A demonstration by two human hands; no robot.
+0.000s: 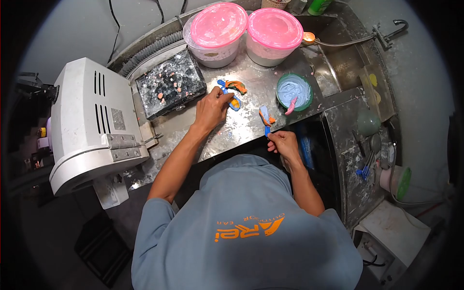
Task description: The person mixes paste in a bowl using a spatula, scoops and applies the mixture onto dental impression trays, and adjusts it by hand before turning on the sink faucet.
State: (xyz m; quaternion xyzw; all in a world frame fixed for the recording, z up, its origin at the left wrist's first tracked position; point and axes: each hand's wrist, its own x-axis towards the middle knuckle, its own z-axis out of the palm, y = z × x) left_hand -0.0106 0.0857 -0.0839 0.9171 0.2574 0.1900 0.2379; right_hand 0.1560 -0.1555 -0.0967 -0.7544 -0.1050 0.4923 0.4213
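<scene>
My right hand [286,145] pinches the blue handle of a dental impression tray [267,116] at the counter's front edge. Orange impression material and pale blue paste show on that tray. Farther left, my left hand [211,108] has its fingers closed at a second dental impression tray [235,103], blue with orange material; the fingers hide part of it. Just beyond those fingers lies another orange and dark green impression [237,86] with a blue handle. A green bowl [309,87] of pale blue paste stands right of the hands, a pink spatula [291,106] leaning in it.
Two tubs with pink lids [274,28] stand at the back. At left are a black speckled box [169,84] with crumbs on top and a large white machine [92,125]. A metal sink [333,58] and hose tap [386,36] are at right, with metal tools [371,157] nearer.
</scene>
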